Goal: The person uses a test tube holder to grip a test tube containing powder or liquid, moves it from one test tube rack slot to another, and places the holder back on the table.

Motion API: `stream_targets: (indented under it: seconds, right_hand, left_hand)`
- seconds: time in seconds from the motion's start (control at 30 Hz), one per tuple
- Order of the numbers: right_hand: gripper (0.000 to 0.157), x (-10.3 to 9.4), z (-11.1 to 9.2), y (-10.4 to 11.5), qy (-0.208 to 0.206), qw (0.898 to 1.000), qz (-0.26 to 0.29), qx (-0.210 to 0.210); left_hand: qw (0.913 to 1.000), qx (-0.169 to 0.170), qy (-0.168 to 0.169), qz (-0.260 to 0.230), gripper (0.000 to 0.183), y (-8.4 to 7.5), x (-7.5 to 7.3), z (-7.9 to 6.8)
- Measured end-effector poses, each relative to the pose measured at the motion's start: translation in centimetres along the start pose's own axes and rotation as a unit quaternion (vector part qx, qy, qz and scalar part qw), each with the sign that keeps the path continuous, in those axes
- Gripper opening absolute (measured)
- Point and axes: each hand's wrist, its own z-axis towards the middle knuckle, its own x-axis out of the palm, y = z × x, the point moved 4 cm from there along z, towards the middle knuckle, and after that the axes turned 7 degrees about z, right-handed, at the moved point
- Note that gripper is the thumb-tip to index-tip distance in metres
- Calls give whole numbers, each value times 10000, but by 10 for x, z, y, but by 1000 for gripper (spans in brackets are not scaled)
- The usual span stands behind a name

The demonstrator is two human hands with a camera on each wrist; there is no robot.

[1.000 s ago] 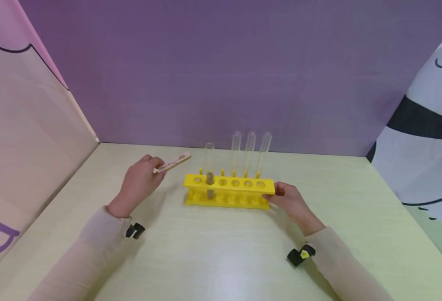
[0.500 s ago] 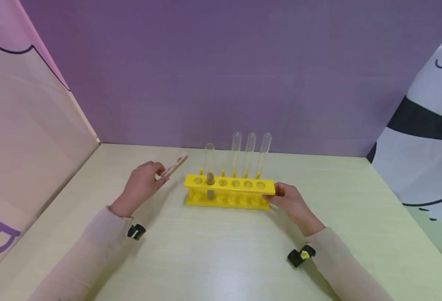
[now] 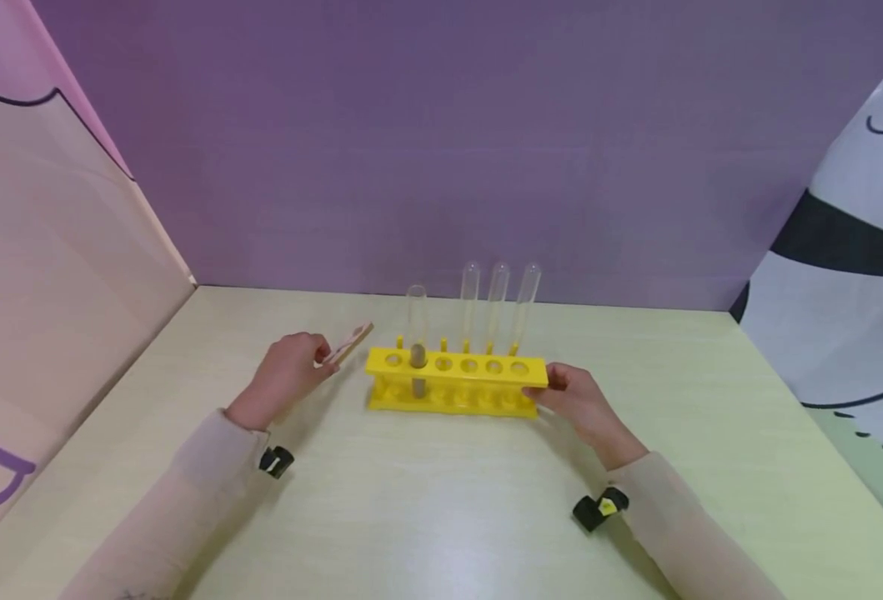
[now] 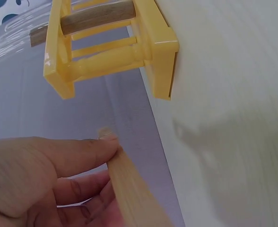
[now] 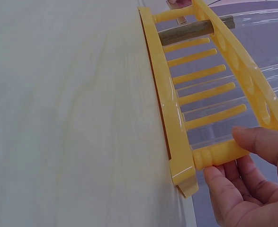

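In the head view, my left hand (image 3: 291,372) pinches a wooden test tube clamp (image 3: 349,343), angled up toward the rack's left end and apart from it. The left wrist view shows thumb and fingers on the clamp's narrow end (image 4: 129,187). My right hand (image 3: 579,406) grips the end post (image 5: 221,153) of the yellow test tube rack (image 3: 452,410), which stands on the table. One glass test tube (image 3: 417,312) stands upright in the rack's second hole from the left, with grey-brown contents (image 5: 186,32) in its lower part.
Several yellow pegs line the rack's back. Three glass test tubes (image 3: 498,292) sit upside down over the right-hand pegs. A purple backdrop (image 3: 441,150) rises behind the pale table (image 3: 426,500), with printed panels at both sides.
The left hand has moved slightly right and down, turning the clamp to a steeper slant. The right hand and rack stay where they were.
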Motion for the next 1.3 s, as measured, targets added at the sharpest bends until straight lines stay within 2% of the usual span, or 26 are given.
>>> stream_targets:
  seconds: [0.23, 0.5, 0.7, 0.8, 1.1, 1.3]
  right_hand:
    - [34, 1, 2, -1, -12, 10000, -10, 57]
    - [34, 1, 1, 1, 1, 10000, -32, 82]
    - [34, 0, 2, 0, 12, 9999, -68, 81]
    - [33, 0, 1, 0, 22, 9999, -60, 98]
    - [33, 1, 1, 1, -15, 9999, -2, 116]
    - [33, 0, -1, 2, 15, 9999, 40, 96]
  left_hand:
    - [9997, -19, 217, 54, 19, 0, 11, 5]
    - [9968, -328, 733, -44, 18, 0, 23, 9]
    - [9950, -407, 910, -31, 19, 2, 27, 10]
    - [9948, -449, 915, -62, 19, 3, 30, 10]
    - [9979, -109, 631, 2, 20, 0, 35, 11]
    - [9980, -104, 628, 8, 20, 0, 36, 11]
